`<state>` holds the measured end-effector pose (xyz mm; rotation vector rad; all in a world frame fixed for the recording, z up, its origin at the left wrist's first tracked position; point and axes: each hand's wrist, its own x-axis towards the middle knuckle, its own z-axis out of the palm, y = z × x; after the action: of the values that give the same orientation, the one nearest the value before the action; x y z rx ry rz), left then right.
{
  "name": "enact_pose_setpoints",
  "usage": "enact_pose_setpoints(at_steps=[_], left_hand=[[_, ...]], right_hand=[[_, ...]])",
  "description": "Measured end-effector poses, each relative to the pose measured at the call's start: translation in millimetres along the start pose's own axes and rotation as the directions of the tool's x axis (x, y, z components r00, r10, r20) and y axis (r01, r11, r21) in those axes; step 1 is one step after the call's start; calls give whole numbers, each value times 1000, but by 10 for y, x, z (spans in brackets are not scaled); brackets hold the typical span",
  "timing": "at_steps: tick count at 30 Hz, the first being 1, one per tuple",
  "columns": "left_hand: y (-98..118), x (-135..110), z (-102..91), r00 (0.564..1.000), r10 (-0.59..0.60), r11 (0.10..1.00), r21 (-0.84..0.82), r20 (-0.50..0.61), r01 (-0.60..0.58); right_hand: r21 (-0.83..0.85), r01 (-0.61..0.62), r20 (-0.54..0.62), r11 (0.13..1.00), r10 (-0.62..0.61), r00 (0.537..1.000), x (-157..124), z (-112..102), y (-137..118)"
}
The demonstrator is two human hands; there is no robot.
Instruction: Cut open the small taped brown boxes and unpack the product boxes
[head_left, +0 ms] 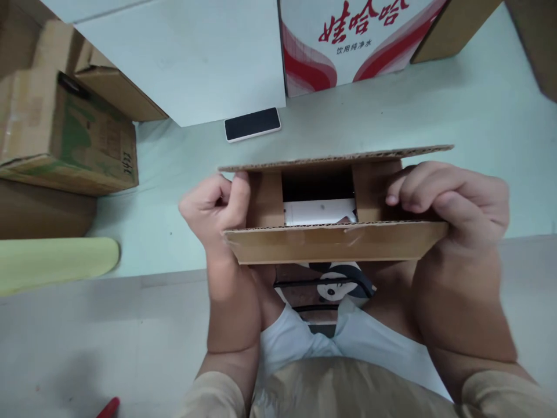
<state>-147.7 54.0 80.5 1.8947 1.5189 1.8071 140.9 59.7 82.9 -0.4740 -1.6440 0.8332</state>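
Note:
I hold a small brown cardboard box (335, 242) in front of me, its top flaps standing open. A white item (319, 212) lies inside, partly hidden by the near flap. My left hand (215, 206) is curled shut on the box's left side flap. My right hand (448, 194) grips the right side flap, fingers folded over its edge. Both forearms come up from below.
A black-screened phone (252, 124) lies on the pale green surface (478, 116) behind the box. A white carton with red print (348, 40) stands at the back. Brown cartons (65, 133) stack at the left. A yellow-green roll (56, 264) lies at left.

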Motion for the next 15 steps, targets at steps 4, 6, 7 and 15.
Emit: enact_pose_setpoints(at_steps=[4,6,7,15], left_hand=[[56,-34,-68,990,60,997,33,125,-64],[29,-27,-103,975,75,997,-29,207,-71],[10,-15,-120,955,107,993,-76,275,-89],[-43,39,-179,683,285,958,-169,673,-233]], right_hand=[[3,-19,-39,1000,19,999,-25,18,20],[20,-34,-33,999,35,999,-37,20,31],[29,-51,-40,998,52,998,-42,22,46],[-127,-93,-84,988,83,993,-41,-3,173]])
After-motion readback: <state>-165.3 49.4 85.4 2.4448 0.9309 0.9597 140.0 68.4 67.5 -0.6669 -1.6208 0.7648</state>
